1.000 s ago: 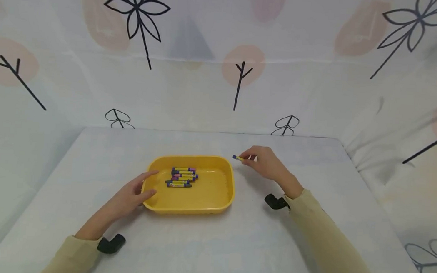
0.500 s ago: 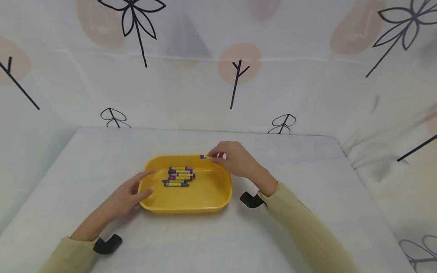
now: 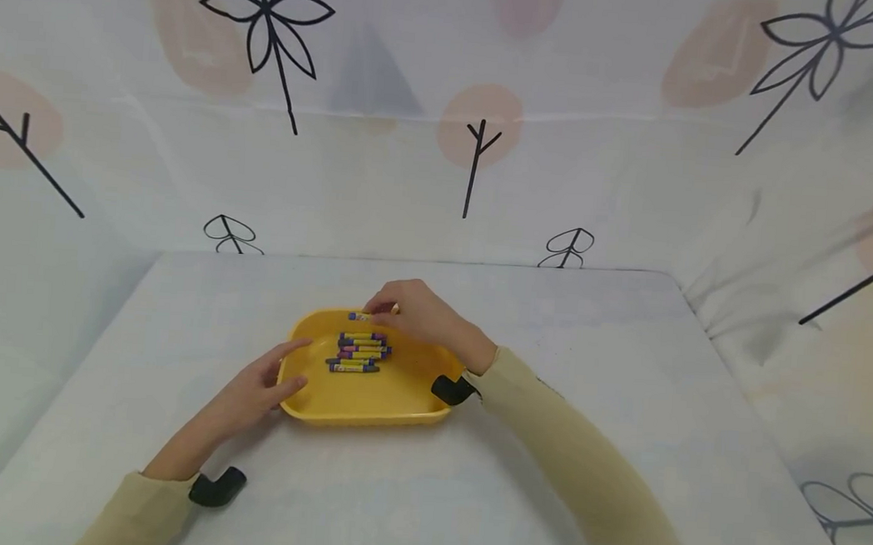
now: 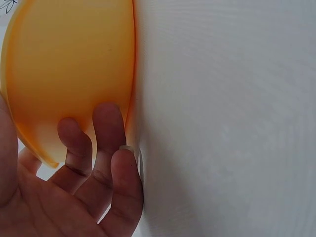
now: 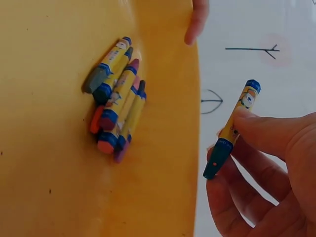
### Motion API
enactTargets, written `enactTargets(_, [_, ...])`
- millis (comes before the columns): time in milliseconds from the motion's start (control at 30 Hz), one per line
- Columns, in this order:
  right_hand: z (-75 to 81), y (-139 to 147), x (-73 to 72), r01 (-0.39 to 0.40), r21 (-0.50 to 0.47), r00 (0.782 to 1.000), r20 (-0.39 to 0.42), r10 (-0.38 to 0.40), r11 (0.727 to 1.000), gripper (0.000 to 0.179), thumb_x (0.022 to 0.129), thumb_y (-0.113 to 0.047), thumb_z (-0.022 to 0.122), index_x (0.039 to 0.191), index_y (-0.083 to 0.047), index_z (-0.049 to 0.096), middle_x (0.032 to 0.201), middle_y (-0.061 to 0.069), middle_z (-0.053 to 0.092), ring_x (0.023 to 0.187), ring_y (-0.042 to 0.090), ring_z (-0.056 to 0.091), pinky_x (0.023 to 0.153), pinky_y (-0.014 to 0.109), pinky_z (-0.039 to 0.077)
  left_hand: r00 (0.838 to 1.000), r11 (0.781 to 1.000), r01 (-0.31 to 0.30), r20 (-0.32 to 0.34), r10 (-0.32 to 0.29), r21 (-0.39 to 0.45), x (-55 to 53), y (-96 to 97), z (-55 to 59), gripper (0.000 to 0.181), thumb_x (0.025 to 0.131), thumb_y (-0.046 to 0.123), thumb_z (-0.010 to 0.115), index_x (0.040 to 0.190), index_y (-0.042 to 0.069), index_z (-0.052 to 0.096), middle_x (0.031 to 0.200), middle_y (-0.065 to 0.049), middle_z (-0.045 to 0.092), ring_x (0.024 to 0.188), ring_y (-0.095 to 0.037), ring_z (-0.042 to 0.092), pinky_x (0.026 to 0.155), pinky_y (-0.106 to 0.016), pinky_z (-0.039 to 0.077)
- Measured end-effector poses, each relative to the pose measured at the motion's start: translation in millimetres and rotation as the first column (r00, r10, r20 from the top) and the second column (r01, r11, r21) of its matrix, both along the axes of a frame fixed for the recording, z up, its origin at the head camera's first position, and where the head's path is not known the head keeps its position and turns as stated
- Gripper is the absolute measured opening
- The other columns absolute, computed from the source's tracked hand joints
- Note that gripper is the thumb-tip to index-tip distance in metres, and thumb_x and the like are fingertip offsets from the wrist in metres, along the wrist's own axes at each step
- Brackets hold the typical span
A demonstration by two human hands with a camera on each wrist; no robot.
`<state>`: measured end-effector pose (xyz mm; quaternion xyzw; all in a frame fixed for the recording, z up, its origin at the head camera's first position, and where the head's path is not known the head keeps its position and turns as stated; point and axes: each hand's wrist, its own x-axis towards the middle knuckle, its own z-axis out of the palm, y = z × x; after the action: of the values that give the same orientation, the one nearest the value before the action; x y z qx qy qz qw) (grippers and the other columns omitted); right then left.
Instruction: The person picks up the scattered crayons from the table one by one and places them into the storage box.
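Note:
A yellow tray point(image 3: 391, 399) sits on the table, holding a small pile of crayons point(image 3: 360, 354) with yellow wrappers and blue bands. My left hand point(image 3: 252, 390) grips the tray's left end; in the left wrist view several fingertips point(image 4: 109, 123) press on its outer wall point(image 4: 69, 64). Above the tray's far side, my right hand point(image 3: 415, 309) pinches one crayon point(image 5: 232, 131) with a dark teal tip between thumb and fingers. The right wrist view shows the piled crayons point(image 5: 118, 98) lying roughly side by side, some on top of others, with pink, grey, orange and purple ends.
A white cloth covers the table point(image 3: 597, 349). Behind it hangs a pale patterned cloth point(image 3: 382, 177) that also runs along both sides. A black wrist camera point(image 3: 217, 486) is on the left wrist, another black wrist camera point(image 3: 453, 389) on the right.
My right hand has carried the crayon leftward from beyond the tray's right end to above its far edge, near the pile. The left hand has stayed on the tray.

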<state>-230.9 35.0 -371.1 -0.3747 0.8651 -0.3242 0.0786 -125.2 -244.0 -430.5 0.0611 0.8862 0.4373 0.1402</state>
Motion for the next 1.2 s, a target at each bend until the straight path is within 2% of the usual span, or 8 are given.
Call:
enactTargets(200, [-9.7, -8, -1.6, -0.008, 0.011, 0.998, 0.055, 0.008, 1.000, 0.017, 0.097, -0.015, 0.067, 0.110, -0.011, 0.076, 0.106, -0.001, 0.071, 0.092, 0.009, 0.062, 0.081, 0.022, 0.049, 1.000, 1.000, 0.006, 0.002, -0.006, 0.008, 0.2, 0.2, 0.0, 0.064, 0.099, 0.035, 0.063, 0.154, 0.021, 0.034, 0.137, -0.021, 0.044, 0.083, -0.025, 0.056, 0.068, -0.035, 0.049])
enactTargets(367, [-14.2, -12, -2.7, 0.003, 0.046, 0.997, 0.083, -0.007, 0.999, 0.014, 0.094, -0.015, 0.071, 0.107, -0.012, 0.077, 0.099, -0.004, 0.073, 0.089, 0.006, 0.064, 0.079, 0.021, 0.050, 1.000, 1.000, 0.007, -0.001, -0.007, 0.012, 0.3, -1.0, 0.1, 0.063, 0.099, 0.034, 0.063, 0.154, 0.021, 0.034, 0.139, -0.020, 0.043, 0.085, -0.026, 0.056, 0.068, -0.035, 0.049])
enactTargets(533, [-18.5, -18, -2.1, 0.005, 0.115, 0.999, 0.048, -0.011, 0.993, 0.017, 0.092, -0.020, 0.074, 0.107, -0.012, 0.077, 0.096, -0.006, 0.073, 0.085, 0.003, 0.064, 0.076, 0.020, 0.050, 1.000, 1.000, 0.008, -0.006, -0.008, 0.006, 0.6, -1.6, 0.2, 0.063, 0.099, 0.035, 0.062, 0.154, 0.021, 0.034, 0.140, -0.020, 0.043, 0.087, -0.026, 0.056, 0.069, -0.036, 0.049])
enactTargets(767, [-22.8, -21, 2.5, 0.005, 0.234, 1.000, -0.001, -0.005, 0.972, 0.015, 0.092, -0.026, 0.074, 0.103, -0.017, 0.077, 0.092, -0.009, 0.072, 0.078, 0.004, 0.061, 0.069, 0.019, 0.049, 1.000, 1.000, 0.009, 0.005, -0.009, 0.028, 1.6, -0.5, -2.4, 0.062, 0.099, 0.033, 0.062, 0.154, 0.022, 0.035, 0.130, -0.019, 0.049, 0.077, -0.024, 0.055, 0.066, -0.034, 0.048])
enactTargets(1000, [-27.7, -21, 3.5, 0.014, 0.245, 1.000, 0.009, -0.017, 0.969, 0.017, 0.090, -0.026, 0.075, 0.105, -0.017, 0.077, 0.092, -0.009, 0.072, 0.080, 0.003, 0.061, 0.072, 0.020, 0.049, 1.000, 0.999, 0.012, 0.002, -0.012, 0.032, 3.4, 0.5, -3.6, 0.063, 0.099, 0.035, 0.063, 0.154, 0.022, 0.035, 0.134, -0.019, 0.047, 0.082, -0.024, 0.056, 0.068, -0.035, 0.048])
enactTargets(1067, [-27.8, -21, 3.0, 0.012, 0.240, 1.000, 0.010, -0.015, 0.971, 0.018, 0.090, -0.025, 0.076, 0.106, -0.016, 0.077, 0.094, -0.008, 0.072, 0.082, 0.003, 0.062, 0.073, 0.020, 0.049, 1.000, 1.000, 0.010, -0.019, -0.010, 0.011, 3.6, 0.6, -2.7, 0.062, 0.099, 0.035, 0.062, 0.153, 0.023, 0.036, 0.136, -0.019, 0.047, 0.086, -0.026, 0.056, 0.070, -0.037, 0.048])
enactTargets(1200, [-27.2, -20, 1.5, 0.004, 0.219, 1.000, 0.019, -0.008, 0.976, 0.018, 0.091, -0.022, 0.075, 0.108, -0.016, 0.077, 0.099, -0.007, 0.073, 0.087, 0.003, 0.063, 0.075, 0.019, 0.050, 0.998, 0.999, -0.006, -0.056, 0.003, -0.054, 3.5, 1.0, 0.3, 0.061, 0.099, 0.038, 0.062, 0.153, 0.023, 0.038, 0.145, -0.020, 0.045, 0.106, -0.033, 0.054, 0.089, -0.050, 0.048])
